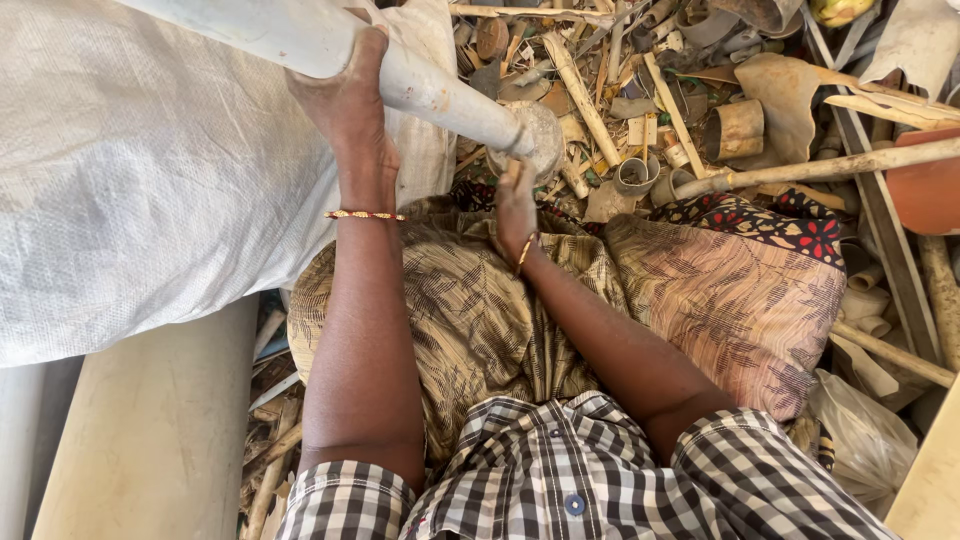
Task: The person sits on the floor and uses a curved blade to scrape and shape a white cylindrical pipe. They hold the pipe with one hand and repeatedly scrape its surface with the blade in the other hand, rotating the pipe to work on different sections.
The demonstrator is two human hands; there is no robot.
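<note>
- We see the left hand wrapped around a long grey pipe, fingers closed over the top of it, gripping mid-length.
- The pipe runs from the upper left down to the middle of the view and ends in a wider, rounded fitting above the person's lap.
- The right hand is at that fitting, fingers curled up against its underside; whether it grips or just steadies, we cannot tell.
- Judged: a rigid plastic pipe, fairly light for its length, dusty and smooth, so it could slip or roll in the palm. The end fitting gives the better hold.
- A long piece held off-centre will probably swing; two hands spread apart look right.
- Room: a big white woven sack crowds the left side, touching or just beside the pipe.
- Ahead lies a heap of cut pipe scraps, with many raw edges.
- A long stick-like pipe lies across the right side, near the patterned skirt.
- Open space is mostly over the lap.
</note>
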